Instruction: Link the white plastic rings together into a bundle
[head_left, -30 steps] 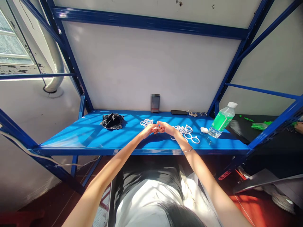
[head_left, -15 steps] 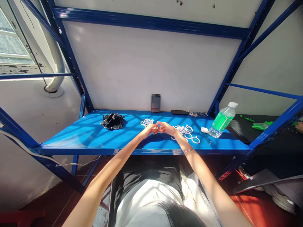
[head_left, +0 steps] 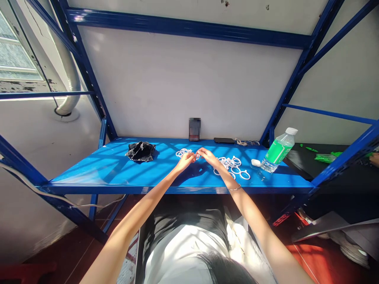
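My left hand [head_left: 187, 160] is closed, its fingertips pinched together above the blue tabletop. My right hand [head_left: 208, 155] reaches in from the other side, its thumb and fingers pinched, nearly meeting the left. A small part of a white ring [head_left: 197, 156] shows between the fingertips; most of it is hidden. Just behind my left hand lies a small group of white rings [head_left: 182, 152]. A larger loose pile of white rings [head_left: 236, 170] lies beside my right wrist, partly covered by the forearm.
On the blue table [head_left: 97, 169] sit a crumpled black plastic bag [head_left: 141, 152], a white earphone case [head_left: 256, 163] and a green-labelled bottle [head_left: 278, 152]. At the back are a blurred dark upright object [head_left: 194, 129], a black phone [head_left: 224, 140] and a coiled cable [head_left: 247, 142]. Blue posts frame both sides.
My hands have drawn slightly apart from their overlapped, touching pose. The right fingers have lifted and straightened a little, and the piles have stayed in place.
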### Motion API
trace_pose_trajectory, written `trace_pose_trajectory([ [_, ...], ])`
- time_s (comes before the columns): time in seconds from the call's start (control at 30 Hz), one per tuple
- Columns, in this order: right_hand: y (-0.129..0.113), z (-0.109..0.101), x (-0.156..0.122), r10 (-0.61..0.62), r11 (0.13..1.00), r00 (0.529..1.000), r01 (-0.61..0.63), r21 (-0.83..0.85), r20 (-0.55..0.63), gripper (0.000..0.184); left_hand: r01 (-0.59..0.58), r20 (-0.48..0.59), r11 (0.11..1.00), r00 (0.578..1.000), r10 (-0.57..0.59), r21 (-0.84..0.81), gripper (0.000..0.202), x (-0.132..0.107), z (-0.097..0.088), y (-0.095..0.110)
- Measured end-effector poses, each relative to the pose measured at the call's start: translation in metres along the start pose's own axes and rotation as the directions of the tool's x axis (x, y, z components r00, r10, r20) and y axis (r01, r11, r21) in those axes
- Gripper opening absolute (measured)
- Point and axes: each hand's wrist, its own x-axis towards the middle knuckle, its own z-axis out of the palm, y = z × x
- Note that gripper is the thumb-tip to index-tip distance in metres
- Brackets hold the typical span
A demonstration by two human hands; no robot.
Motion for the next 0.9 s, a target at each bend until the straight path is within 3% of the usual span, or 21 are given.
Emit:
trace_pose_trajectory([
  [0.13,0.01,-0.008,-0.001,-0.031,0.872,0.971,-0.09,-0.481,-0.238,0.012,-0.121,-0.126,0.905,0.974,0.187,0.409,0.036,-0.001,-0.003,-0.005],
  [0.27,0.016,-0.016,-0.009,0.045,0.726,0.948,-0.247,-0.641,-0.315,0.021,-0.079,-0.159,0.711,0.952,0.262,0.699,0.031,0.0,-0.009,-0.011],
  [0.4,0.018,-0.018,-0.012,0.138,0.599,0.945,-0.317,-0.735,-0.296,0.024,0.017,-0.226,0.611,0.937,0.267,0.792,0.032,0.003,-0.015,-0.018],
  [0.57,0.024,-0.018,-0.009,0.23,0.598,0.962,-0.258,-0.759,-0.146,0.028,0.064,-0.267,0.603,0.93,0.253,0.795,0.033,0.004,-0.017,-0.025],
  [0.9,0.018,-0.015,-0.009,0.213,0.696,0.977,-0.16,-0.7,-0.012,0.041,0.09,-0.278,0.582,0.929,0.243,0.808,0.025,0.003,-0.012,-0.026],
])
